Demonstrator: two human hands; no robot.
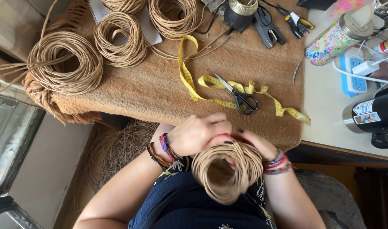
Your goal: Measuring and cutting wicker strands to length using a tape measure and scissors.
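Note:
A tan coil of woven cord (226,169) is held up close in front of my chest. My left hand (199,133) is closed over its top edge from the left. My right hand (254,143) grips the coil from behind on the right, with fingers showing through the ring. Both wrists carry several bead and cord bracelets.
On the brown mat (151,89) lie three cord coils (66,62), a yellow tape measure (215,85) and black scissors (239,96). Pliers (268,26), a flowered bottle (336,37), a power strip (353,73) and a black flask (374,116) are at the right.

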